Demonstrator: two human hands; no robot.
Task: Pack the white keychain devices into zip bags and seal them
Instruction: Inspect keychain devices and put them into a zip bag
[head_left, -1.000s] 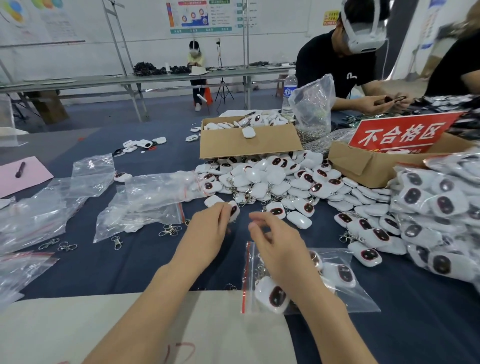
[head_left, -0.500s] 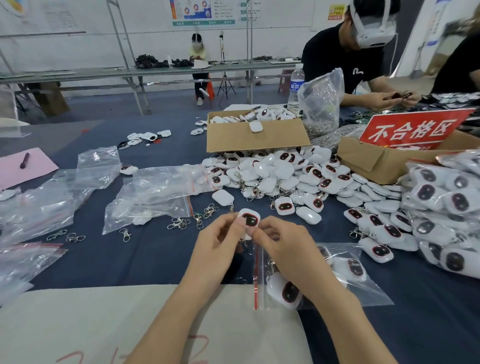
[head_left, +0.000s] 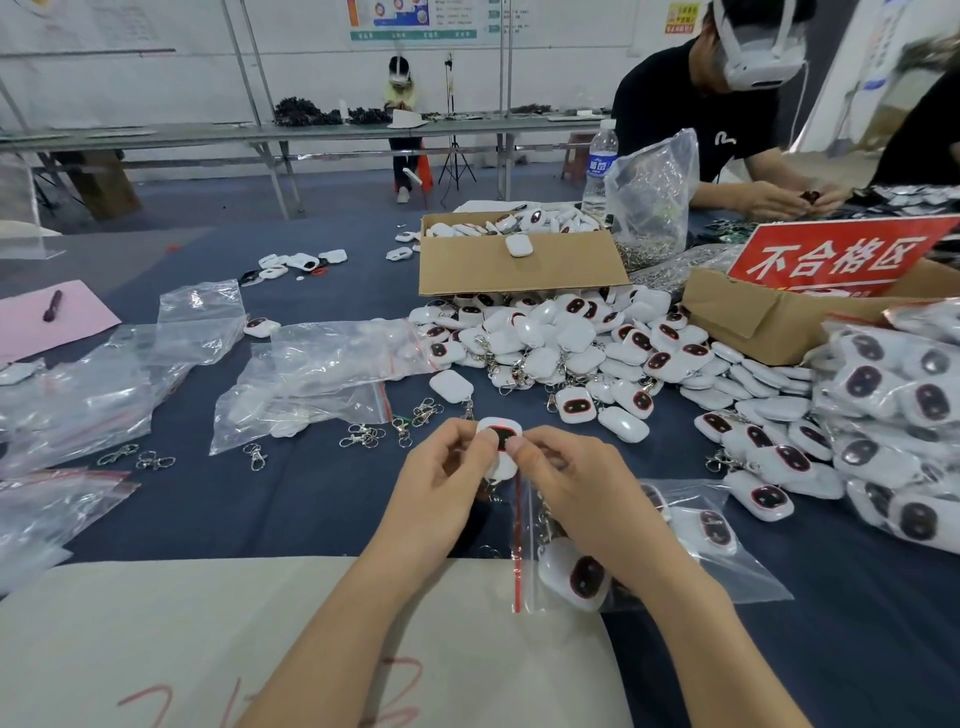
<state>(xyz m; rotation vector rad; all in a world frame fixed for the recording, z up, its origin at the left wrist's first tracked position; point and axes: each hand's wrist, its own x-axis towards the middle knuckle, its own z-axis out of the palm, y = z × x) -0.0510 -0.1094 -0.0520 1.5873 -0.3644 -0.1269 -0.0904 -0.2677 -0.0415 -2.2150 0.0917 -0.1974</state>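
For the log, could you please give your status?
Left hand and right hand pinch white keychain device at zip bag mouth. Bag unsealed. Nothing blocking.

Bare blue tablecloth (head_left: 291, 499) left of the left hand (head_left: 441, 483), open as far as the metal clips (head_left: 363, 434) and empty bags (head_left: 311, 374) beyond. Ahead: heap of white devices (head_left: 571, 343), cardboard box (head_left: 519, 270) behind it. Right: part-filled zip bag (head_left: 727, 551), then stacked packed bags (head_left: 893, 395). Near edge: flat white sheet (head_left: 208, 623).

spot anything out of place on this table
Loose metal clasps lie scattered on the blue tablecloth near the empty zip bags, detached from any device. One white keychain device sits alone on the cardboard box flap.
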